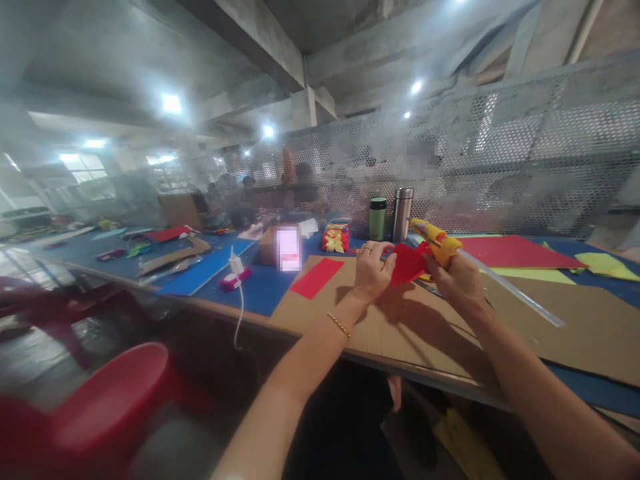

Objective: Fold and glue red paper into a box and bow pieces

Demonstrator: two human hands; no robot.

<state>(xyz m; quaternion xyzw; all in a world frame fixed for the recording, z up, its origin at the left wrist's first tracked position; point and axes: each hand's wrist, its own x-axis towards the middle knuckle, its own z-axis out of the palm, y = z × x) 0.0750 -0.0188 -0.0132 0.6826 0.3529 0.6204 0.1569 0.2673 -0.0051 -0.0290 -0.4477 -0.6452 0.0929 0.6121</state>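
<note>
My left hand [373,272] pinches the left side of a red felt piece [407,263], held up over a brown cardboard sheet [320,319]. Wrapped in my right hand [457,280] is a yellow hot glue gun [435,243], its nozzle pointing up and left. A long clear glue stick [515,290] sticks out of its back end. The right fingers are close to the red piece's right edge; whether they touch it I cannot tell. Flat on the cardboard to the left lies a red felt strip [317,278]. Part of a dark tool shows beneath my right hand.
A green flask [377,219] and a steel thermos [403,215] stand behind my hands, near a small red and yellow felt item [336,237]. Red sheets [515,252] lie at right. A phone [289,248] leans on a box. A white cable [242,300] hangs over the table edge, above a red stool [115,393].
</note>
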